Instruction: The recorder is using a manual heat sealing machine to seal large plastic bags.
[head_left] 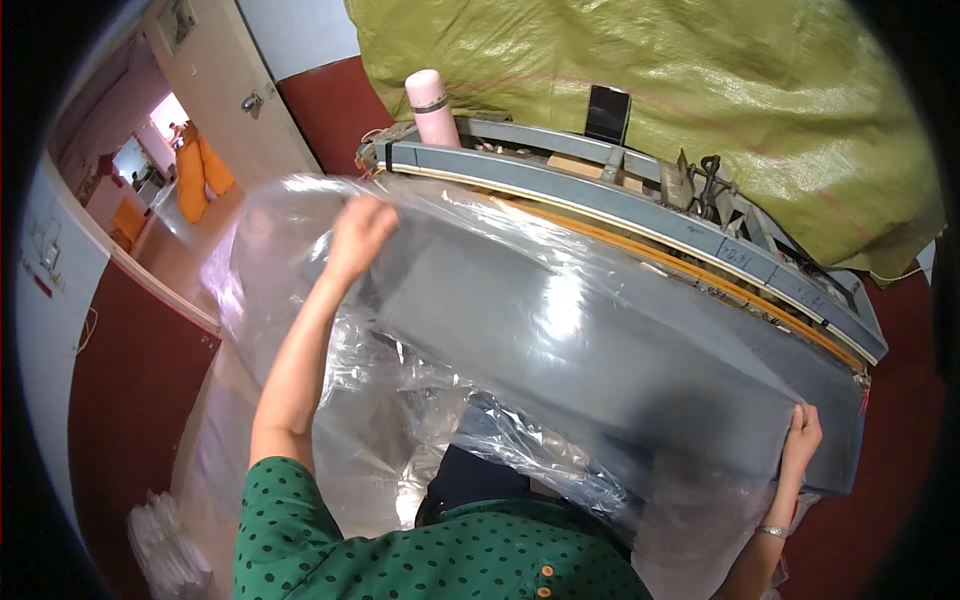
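A wide sheet of clear plastic film (470, 260) stretches over a grey worktable (700, 400) in front of me and hangs down in crumpled folds toward my lap. At the table's left end my left hand (365, 238) is closed on the film, somewhat blurred, its fingertips hard to make out. On the far right, my right hand (801, 432) pinches the film's corner between thumb and fingers near the table's near right edge. The film lies fairly smooth between the two hands, with bright glare on it.
Along the table's back runs a grey metal sealing frame (620, 195) with a yellow strip (690, 268). A pink thermos (431, 108), a phone (607, 114) and scissors (709, 183) stand or lie behind it. A stack of plastic bags (165, 545) is on the floor, lower left.
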